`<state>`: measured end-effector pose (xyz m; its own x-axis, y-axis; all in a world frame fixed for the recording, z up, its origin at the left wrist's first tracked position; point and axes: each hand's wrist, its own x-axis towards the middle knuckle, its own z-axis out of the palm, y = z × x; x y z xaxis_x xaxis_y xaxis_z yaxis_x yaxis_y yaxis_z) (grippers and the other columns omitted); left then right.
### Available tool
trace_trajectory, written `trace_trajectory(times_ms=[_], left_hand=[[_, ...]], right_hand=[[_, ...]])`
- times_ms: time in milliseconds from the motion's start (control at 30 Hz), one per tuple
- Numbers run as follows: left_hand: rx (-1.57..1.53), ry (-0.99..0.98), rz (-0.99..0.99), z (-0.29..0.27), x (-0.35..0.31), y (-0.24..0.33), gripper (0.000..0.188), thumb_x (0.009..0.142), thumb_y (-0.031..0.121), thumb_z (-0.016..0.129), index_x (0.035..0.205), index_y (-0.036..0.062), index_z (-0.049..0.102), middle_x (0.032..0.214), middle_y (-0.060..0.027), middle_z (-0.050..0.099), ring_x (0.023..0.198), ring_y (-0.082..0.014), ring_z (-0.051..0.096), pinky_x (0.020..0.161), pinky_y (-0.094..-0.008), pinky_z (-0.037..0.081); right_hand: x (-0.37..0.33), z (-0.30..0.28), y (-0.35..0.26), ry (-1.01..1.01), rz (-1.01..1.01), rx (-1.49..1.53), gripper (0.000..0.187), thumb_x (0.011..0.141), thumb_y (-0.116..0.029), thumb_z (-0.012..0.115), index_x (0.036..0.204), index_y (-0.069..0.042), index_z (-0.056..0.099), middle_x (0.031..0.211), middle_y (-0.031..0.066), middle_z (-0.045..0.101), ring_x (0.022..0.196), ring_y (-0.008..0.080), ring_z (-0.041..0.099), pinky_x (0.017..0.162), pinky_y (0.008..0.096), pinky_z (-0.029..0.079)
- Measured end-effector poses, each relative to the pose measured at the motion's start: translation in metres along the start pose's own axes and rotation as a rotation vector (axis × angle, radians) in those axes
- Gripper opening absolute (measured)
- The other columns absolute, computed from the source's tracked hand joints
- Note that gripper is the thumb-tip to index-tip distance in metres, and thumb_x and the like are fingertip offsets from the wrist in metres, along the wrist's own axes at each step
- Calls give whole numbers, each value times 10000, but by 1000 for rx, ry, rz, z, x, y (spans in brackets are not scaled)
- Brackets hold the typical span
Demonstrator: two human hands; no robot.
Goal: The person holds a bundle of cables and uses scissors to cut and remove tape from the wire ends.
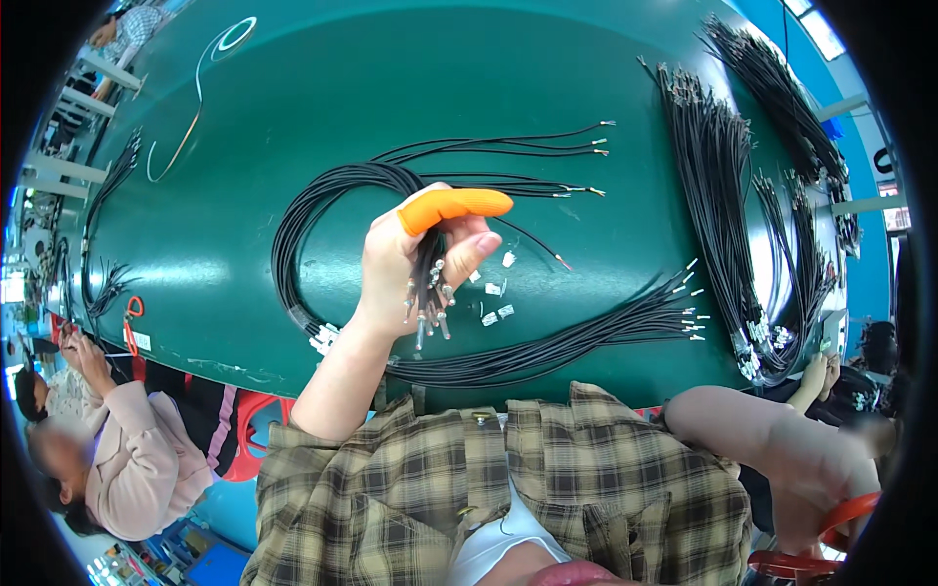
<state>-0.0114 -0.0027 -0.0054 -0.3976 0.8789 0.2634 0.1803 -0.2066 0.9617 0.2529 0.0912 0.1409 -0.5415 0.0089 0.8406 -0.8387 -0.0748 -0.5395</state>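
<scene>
From here, the left hand (pixel 391 256) has its fingers (pixel 457 203) curled tightly round black cables (pixel 426 258), tips dangling toward the body; another bundle (pixel 532 354) stretches left-to-right across the counter (pixel 547 68), nearer the person. No right hand shows.

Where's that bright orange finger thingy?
In the head view, the orange finger cover is just above the picture's middle, on a finger of the left hand, above-left of the small white pieces.

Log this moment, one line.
left hand, orange finger cot: holding thin black cables, silvery tips | right hand: out of view | near: small white pieces, green tabletop
</scene>
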Motion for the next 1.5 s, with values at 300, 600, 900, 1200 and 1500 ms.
trace_trajectory(times_ms=[300, 600, 900, 1200, 1500], left_hand=[[127, -13, 49, -1, 0, -6, 156, 758, 29, 645, 895, -23, 590, 710, -2, 552, 626, -53, 478, 568, -180, 376], [45, 23, 6, 6, -5, -12, 172, 704, 4, 670, 862, -32, 614, 668, -15, 546, 581, -72, 487, 540, -193, 391], [33, -54, 131, 12, -6, -11, 153, 786, 62, 611, 897, -34, 567, 709, -14, 487, 586, -65, 432, 524, -193, 332], [66, 43, 82, 10, -10, -24, 170, 774, 5, 608, 930, -20, 545, 691, -10, 461, 600, -76, 430, 558, -205, 360], [-75, 26, 174, 17, -9, -24, 493, 782, 102, 656, 1180, -21, 393, 804, -41, 541, 773, -109, 539, 739, -238, 429]], right_hand=[[-12, 7, -1, 50, 25, -78, 111, 856, -174, 539, 828, -67, 550, 728, 137, 609, 619, 212, 614, 468, 255, 453], [-29, 14, -3, 156, 13, -97, 108, 847, -154, 552, 791, -63, 566, 722, 145, 627, 622, 219, 628, 462, 254, 459], [-80, -13, 14, -99, -88, 55, 161, 787, -202, 651, 871, -77, 595, 736, 139, 634, 563, 213, 622, 420, 245, 456], [-66, -17, 116, 641, 812, -454, 261, 768, -59, 644, 953, -40, 461, 755, 53, 592, 608, 94, 562, 560, 227, 442], [-45, -2, 174, 470, 535, -746, 316, 725, -11, 630, 989, -57, 461, 886, 93, 551, 803, 214, 572, 669, 304, 480]])
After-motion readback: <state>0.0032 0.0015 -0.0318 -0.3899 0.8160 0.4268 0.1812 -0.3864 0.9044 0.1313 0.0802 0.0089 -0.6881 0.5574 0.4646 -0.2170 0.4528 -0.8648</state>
